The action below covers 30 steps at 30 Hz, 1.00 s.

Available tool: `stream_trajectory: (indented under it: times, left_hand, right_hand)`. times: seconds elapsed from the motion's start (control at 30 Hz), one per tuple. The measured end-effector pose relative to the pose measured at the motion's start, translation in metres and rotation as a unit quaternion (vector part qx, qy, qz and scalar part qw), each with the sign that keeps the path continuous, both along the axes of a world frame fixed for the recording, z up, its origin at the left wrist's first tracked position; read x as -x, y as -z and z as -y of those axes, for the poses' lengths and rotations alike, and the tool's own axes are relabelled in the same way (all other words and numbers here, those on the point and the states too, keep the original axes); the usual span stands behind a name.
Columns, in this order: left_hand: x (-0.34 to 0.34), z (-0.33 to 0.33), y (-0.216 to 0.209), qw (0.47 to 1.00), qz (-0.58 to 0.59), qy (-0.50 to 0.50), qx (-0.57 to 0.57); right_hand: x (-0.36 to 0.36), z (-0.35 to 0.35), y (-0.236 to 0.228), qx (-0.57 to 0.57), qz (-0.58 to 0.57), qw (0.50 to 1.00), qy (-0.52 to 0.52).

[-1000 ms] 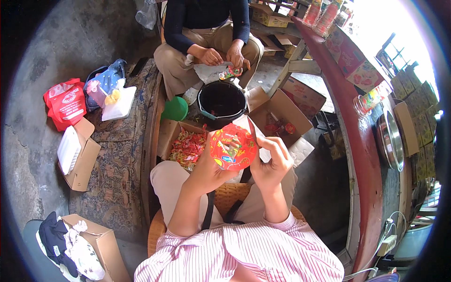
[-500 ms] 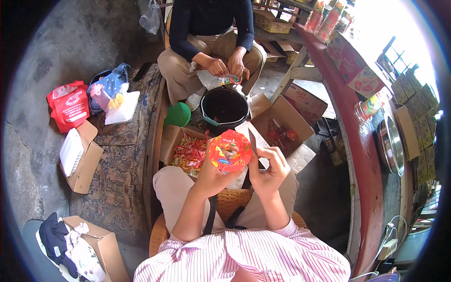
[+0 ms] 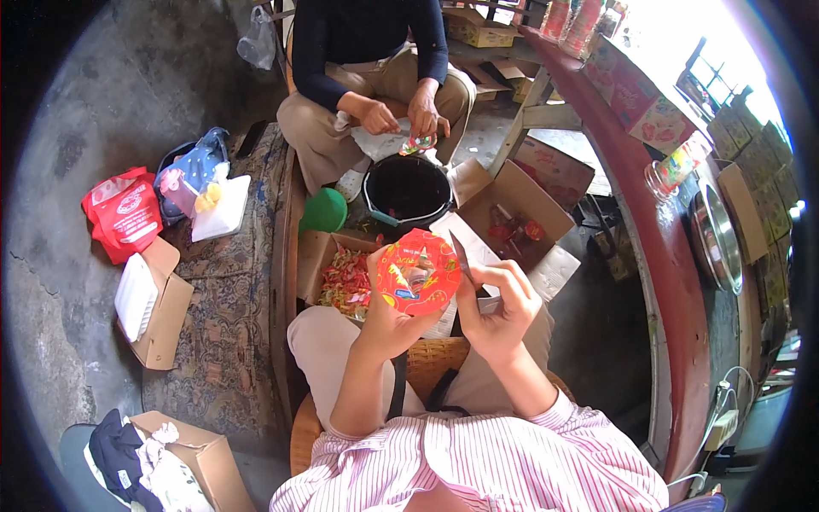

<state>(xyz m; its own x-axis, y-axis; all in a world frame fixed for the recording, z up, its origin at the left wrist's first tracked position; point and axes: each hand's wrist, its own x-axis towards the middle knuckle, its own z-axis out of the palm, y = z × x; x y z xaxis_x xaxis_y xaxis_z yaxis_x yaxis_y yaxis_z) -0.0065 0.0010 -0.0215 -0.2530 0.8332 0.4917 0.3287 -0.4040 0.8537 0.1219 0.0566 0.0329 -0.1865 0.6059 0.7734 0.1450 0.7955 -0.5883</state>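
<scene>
My left hand is closed around a round red plastic-looking package with a printed face, perhaps a cup seen from its lidded end. The package is held up in front of my lap. Pinched in my right hand is a knife, its narrow dark blade pointing away from me along the package's right edge. Whether the blade touches that edge is hard to tell. My right hand hides the handle. Beyond my left hand, a cardboard box contains red and yellow scraps.
A black bucket stands between me and a seated person, who handles a small colourful wrapper. A carton with red packages lies to the right. A green bowl sits left of the bucket. A red-edged counter curves along the right.
My view has shifted slightly. The red package has turned a little in my left hand, with the knife still at its right edge. The other person's hands have moved apart.
</scene>
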Motion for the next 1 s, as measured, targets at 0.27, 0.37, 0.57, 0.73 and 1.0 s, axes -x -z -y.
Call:
stream_trajectory:
  times: [0.27, 0.37, 0.57, 0.73, 1.0]
  left_hand:
    - [0.001, 0.01, -0.014, 0.999, -0.034, -0.025, -0.002]
    - [-0.002, 0.009, -0.013, 0.989, 0.148, 0.027, -0.008]
    - [-0.005, 0.007, -0.008, 0.995, 0.098, 0.001, 0.021]
    - [-0.011, 0.005, -0.011, 0.995, 0.088, 0.019, 0.049]
    - [-0.01, 0.002, 0.003, 0.998, 0.053, -0.014, 0.006]
  right_hand:
    - [0.003, 0.004, -0.002, -0.011, 0.016, 1.0, -0.002]
    - [0.002, 0.004, 0.0, -0.015, 0.007, 1.0, 0.001]
    - [0.001, 0.002, 0.002, -0.039, 0.007, 0.999, 0.027]
    - [-0.001, 0.002, 0.008, -0.026, 0.0, 0.999, 0.041]
    - [0.002, 0.0, 0.007, -0.047, 0.014, 0.998, 0.049]
